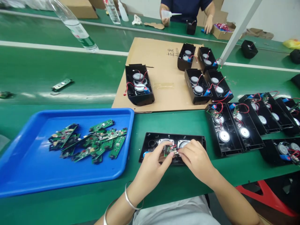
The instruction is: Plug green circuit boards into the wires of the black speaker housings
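A black speaker housing (150,140) lies lengthwise on the green bench in front of me, with two round speaker drivers showing partly behind my hands. Above it, my left hand (153,162) pinches a small green circuit board (167,150) between thumb and fingers. At the board's right edge my right hand (194,157) is closed, fingertips pressed together on a small white wire connector (176,152). A bit of red wire shows over the board. Whether the connector sits in its socket cannot be made out. A blue part peeks out at the housing's left end.
A blue tray (58,181) to the left holds several circuit boards (93,142). Flat cardboard (161,93) bears open housings (139,84); more housings (223,128) crowd the right. A water bottle (78,32) stands far left. Across the bench a person (187,12) holds a dropper bottle.
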`<state>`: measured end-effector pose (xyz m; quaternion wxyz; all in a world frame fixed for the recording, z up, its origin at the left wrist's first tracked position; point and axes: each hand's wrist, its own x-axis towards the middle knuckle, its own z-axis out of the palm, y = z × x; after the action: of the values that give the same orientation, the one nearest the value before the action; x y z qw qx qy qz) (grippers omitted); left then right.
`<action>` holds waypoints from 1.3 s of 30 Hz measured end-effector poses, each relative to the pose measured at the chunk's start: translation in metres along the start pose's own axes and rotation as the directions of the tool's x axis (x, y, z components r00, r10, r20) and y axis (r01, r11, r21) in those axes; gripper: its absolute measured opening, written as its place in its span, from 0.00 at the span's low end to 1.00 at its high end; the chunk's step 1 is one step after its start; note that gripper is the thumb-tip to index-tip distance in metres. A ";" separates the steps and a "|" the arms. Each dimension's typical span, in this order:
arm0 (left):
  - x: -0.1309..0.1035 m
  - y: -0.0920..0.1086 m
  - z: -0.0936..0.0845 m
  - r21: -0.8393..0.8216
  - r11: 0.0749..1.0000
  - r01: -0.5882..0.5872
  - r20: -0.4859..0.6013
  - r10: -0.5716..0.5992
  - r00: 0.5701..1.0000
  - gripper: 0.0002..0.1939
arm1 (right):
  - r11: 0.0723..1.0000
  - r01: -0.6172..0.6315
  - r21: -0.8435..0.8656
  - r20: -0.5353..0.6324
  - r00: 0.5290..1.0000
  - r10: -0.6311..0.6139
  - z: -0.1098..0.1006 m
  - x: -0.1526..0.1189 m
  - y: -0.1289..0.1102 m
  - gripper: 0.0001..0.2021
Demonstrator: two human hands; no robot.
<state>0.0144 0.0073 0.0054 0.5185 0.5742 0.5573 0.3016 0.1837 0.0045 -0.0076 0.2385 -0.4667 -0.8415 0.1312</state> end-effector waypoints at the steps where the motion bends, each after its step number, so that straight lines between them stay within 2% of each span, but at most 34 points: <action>1: 0.000 0.000 0.000 0.019 1.000 -0.003 0.002 0.003 1.000 0.14 | 1.000 0.002 -0.006 -0.002 1.000 -0.002 0.001 0.000 0.000 0.09; 10: 0.001 0.000 0.003 0.279 0.949 -0.144 -0.006 0.152 0.988 0.13 | 0.982 0.099 -0.161 -0.063 0.992 -0.110 0.010 0.002 -0.003 0.17; 14: 0.002 -0.002 -0.001 0.248 0.957 -0.149 0.047 0.142 0.989 0.13 | 0.992 0.082 -0.100 -0.084 0.992 -0.090 0.012 0.001 0.000 0.15; 17: 0.002 -0.003 -0.005 0.274 0.946 -0.171 0.107 0.147 0.983 0.13 | 1.000 -0.012 0.019 -0.079 0.997 0.013 0.011 0.000 0.001 0.06; 18: 0.001 -0.003 -0.006 0.288 0.939 -0.185 0.123 0.156 0.980 0.13 | 0.997 -0.051 0.060 -0.067 0.996 0.055 0.010 0.001 0.002 0.03; 20: 0.001 -0.002 -0.007 0.298 0.930 -0.215 0.136 0.181 0.974 0.12 | 0.987 -0.110 0.118 -0.034 0.993 0.115 0.007 0.002 0.002 0.09; 23: 0.000 -0.002 -0.005 0.280 0.931 -0.234 0.095 0.215 0.972 0.12 | 0.983 -0.128 0.131 -0.013 0.991 0.131 0.007 0.004 0.001 0.14; 27: -0.002 -0.002 0.000 0.269 0.933 -0.238 0.075 0.226 0.971 0.13 | 0.986 -0.152 0.066 0.005 0.988 0.152 0.010 0.006 -0.001 0.13; 30: -0.004 0.000 0.002 0.265 0.937 -0.227 0.092 0.209 0.973 0.13 | 0.988 -0.152 -0.027 0.100 0.983 0.154 0.006 0.004 -0.002 0.09; 32: -0.005 0.002 0.001 0.256 0.950 -0.177 0.086 0.160 0.983 0.12 | 0.992 -0.121 -0.040 0.169 0.977 0.126 -0.004 0.001 0.000 0.10; 34: -0.004 0.004 0.001 0.215 0.971 -0.102 0.057 0.092 0.994 0.12 | 0.996 -0.081 -0.025 0.187 0.979 0.085 -0.017 -0.001 0.004 0.18; 36: -0.001 0.004 0.000 0.138 0.990 -0.022 0.039 0.016 0.999 0.11 | 0.999 -0.029 -0.045 0.196 0.980 0.037 -0.026 0.000 0.008 0.33; 38: 0.001 0.002 0.000 0.071 0.997 0.040 0.051 -0.043 0.998 0.11 | 0.994 0.032 -0.101 0.265 0.964 -0.004 -0.030 0.005 0.011 0.48; 39: 0.001 0.000 0.000 0.061 0.996 0.060 0.060 -0.063 0.996 0.11 | 0.990 0.055 -0.129 0.318 0.948 -0.012 -0.030 0.008 0.011 0.53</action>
<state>0.0144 0.0088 0.0051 0.5274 0.5807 0.5671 0.2510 0.2039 0.0170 0.0148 0.0703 -0.4404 -0.8836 0.1426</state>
